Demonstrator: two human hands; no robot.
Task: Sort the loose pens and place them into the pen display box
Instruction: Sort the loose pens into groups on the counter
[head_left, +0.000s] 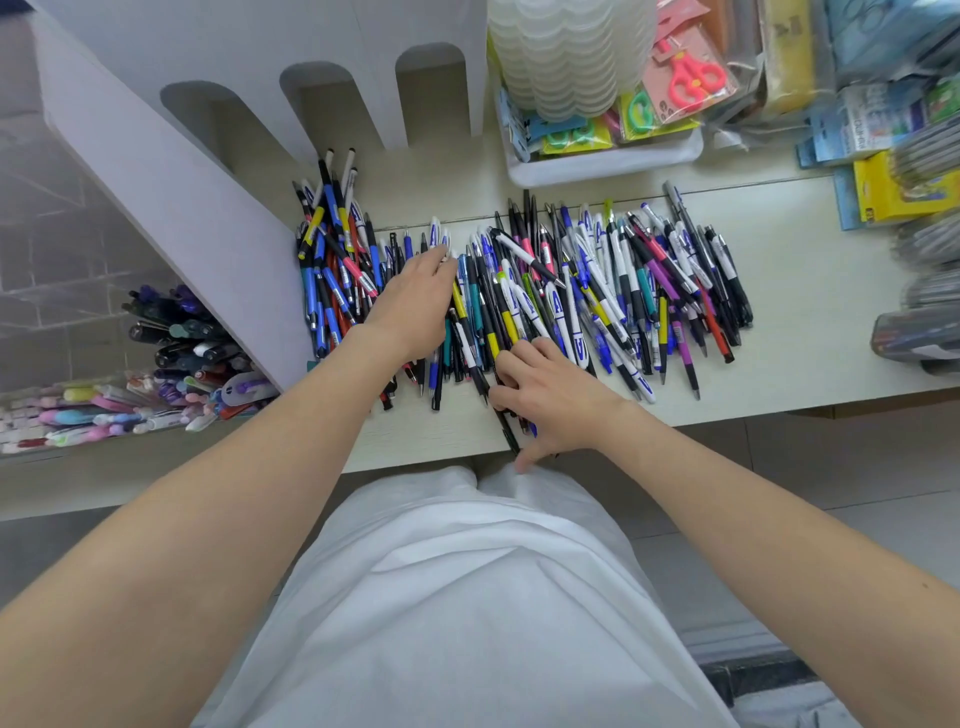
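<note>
A pale counter (805, 322) carries a wide heap of loose pens (597, 291), just beside the white pen display box (208, 208). The left hand (415, 301) lies on the heap with its fingers stretched. The right hand (550, 395) curls its fingers around dark pens (506, 431) at the front edge. A white tray (597, 166) holds packed scissors (691, 78), and a clear box (52, 260) holds markers (171, 332).

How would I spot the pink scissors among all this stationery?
Look behind the heap of loose pens for the white tray. Right of its stack of clear scalloped tubs leans a pink card holding the pink scissors. The neighbouring scissors have green handles on yellow cards.
</note>
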